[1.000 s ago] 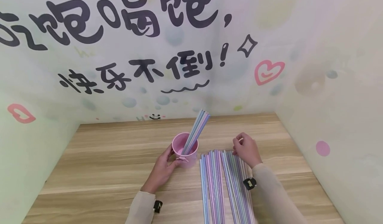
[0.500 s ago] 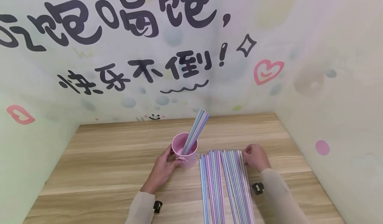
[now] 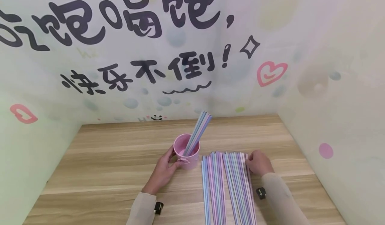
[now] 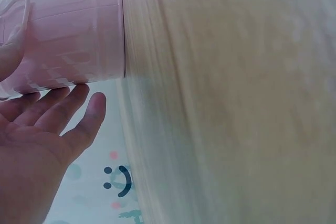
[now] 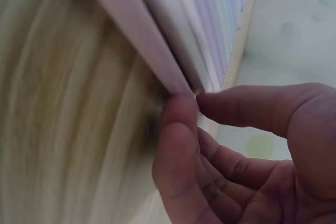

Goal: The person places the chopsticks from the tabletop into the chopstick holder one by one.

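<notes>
From where I stand, over the person's head, the left hand [image 3: 162,171] is wrapped round the pink cup [image 3: 190,163], which stands upright on the counter [image 3: 120,161], just left of the sticks. One bundle [image 3: 197,133] leans in the cup, tops to the right; the loose sticks [image 3: 239,185] lie side by side nearer, with a narrow gap dividing them. The right hand [image 3: 260,163] is at their far right corner. At the left wrist, the thumb is by the cup's handle [image 4: 25,11] and the fingers curve along its wall, one fingertip apart from it: a light, steadying hold, I'd say. At the right wrist, thumb and forefinger come nearly together on the end of the outermost pink stick [image 5: 139,35], the other fingers loosely bent. I take the step to be gathering loose sticks; the next move calls for a firm pinch and a clean lift, without dragging the neighbours along.
</notes>
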Demonstrator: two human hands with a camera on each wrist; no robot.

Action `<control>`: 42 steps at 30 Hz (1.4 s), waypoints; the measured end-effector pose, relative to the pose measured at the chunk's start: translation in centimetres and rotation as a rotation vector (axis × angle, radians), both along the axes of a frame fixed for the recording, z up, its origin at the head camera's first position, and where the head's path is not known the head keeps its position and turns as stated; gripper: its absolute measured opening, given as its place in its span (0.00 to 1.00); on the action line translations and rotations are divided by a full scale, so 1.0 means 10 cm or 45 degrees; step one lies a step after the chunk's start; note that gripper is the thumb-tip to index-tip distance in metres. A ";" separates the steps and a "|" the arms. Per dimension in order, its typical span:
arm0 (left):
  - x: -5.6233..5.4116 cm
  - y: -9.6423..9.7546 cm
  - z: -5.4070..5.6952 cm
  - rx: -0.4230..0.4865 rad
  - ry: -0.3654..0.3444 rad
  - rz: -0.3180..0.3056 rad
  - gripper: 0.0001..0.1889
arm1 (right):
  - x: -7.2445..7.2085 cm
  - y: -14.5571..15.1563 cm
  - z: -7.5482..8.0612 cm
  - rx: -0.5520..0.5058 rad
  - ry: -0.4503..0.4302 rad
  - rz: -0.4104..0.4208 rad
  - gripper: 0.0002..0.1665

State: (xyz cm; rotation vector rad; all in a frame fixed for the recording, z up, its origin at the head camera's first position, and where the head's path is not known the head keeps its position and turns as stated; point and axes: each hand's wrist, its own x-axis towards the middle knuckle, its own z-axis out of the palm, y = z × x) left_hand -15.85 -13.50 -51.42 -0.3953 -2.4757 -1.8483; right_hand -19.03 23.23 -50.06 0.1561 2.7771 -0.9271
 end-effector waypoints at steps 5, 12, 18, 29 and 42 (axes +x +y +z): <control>0.00 0.00 0.01 -0.007 -0.026 0.007 0.40 | 0.01 -0.01 -0.01 0.074 0.015 -0.003 0.16; 0.00 0.00 0.00 -0.003 0.011 0.006 0.41 | 0.01 -0.03 0.00 0.088 0.039 0.014 0.22; 0.02 0.00 0.01 0.025 -0.002 0.015 0.41 | 0.01 -0.01 0.04 0.080 0.021 0.043 0.14; 0.02 0.00 0.01 0.007 0.003 0.014 0.41 | -0.04 -0.02 0.14 -0.025 0.038 0.022 0.15; 0.01 0.00 0.00 0.011 0.008 -0.007 0.41 | -0.18 -0.20 0.48 -0.486 0.137 -0.093 0.18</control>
